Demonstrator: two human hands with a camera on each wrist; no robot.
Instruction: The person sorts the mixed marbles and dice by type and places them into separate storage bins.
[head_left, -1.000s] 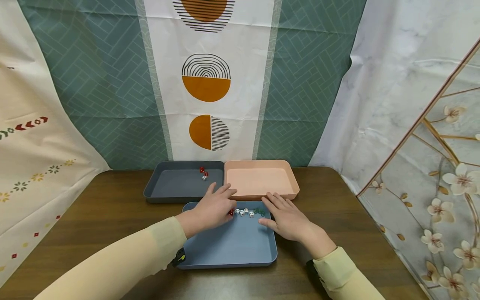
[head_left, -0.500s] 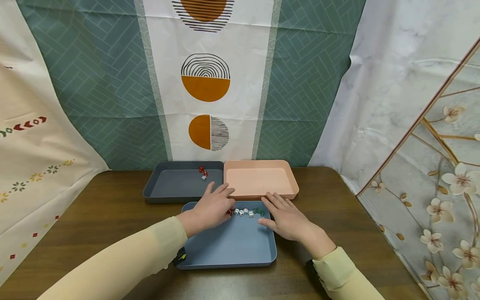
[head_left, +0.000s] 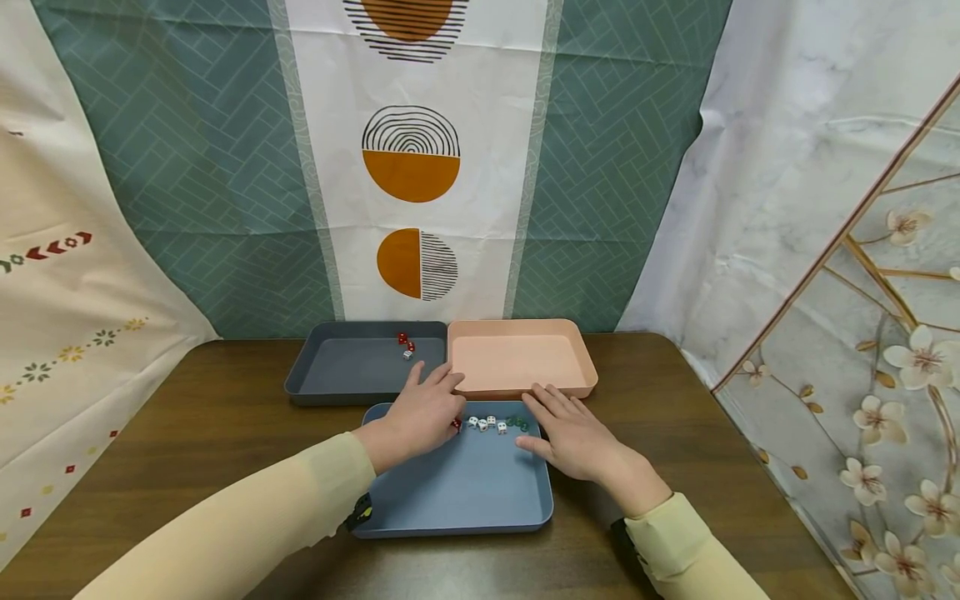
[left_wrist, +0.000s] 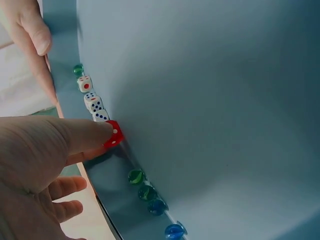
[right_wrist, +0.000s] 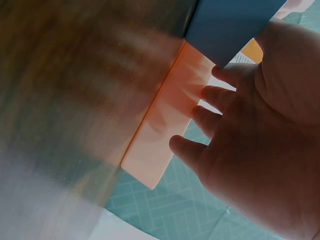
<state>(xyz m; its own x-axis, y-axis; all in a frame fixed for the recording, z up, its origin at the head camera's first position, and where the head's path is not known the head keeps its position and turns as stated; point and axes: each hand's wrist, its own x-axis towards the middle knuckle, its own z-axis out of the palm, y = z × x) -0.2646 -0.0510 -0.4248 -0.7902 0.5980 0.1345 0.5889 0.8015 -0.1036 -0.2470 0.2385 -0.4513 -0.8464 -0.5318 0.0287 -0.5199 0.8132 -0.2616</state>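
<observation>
In the head view, my left hand (head_left: pixel 418 421) is over the far part of the blue tray (head_left: pixel 457 492). Its thumb and a finger pinch a red die (left_wrist: pixel 114 133), clearest in the left wrist view. Beside it, white dice (left_wrist: pixel 93 103) line the tray's far wall, with green marbles (head_left: pixel 517 422) to their right. More green marbles (left_wrist: pixel 146 192) and a blue marble (left_wrist: pixel 174 231) lie on the other side of the red die, hidden under my hand in the head view. My right hand (head_left: pixel 577 442) has its fingers extended at the tray's right rim.
Behind the blue tray stand a dark grey tray (head_left: pixel 345 367), holding red dice (head_left: pixel 406 341) and a white die (head_left: pixel 407 355), and a pink tray (head_left: pixel 521 358). The wooden table (head_left: pixel 187 442) extends to both sides. A patterned cloth (head_left: pixel 420 192) hangs behind.
My left hand has shifted slightly left with the red die, widening the gap to the white dice. The right hand stays in place.
</observation>
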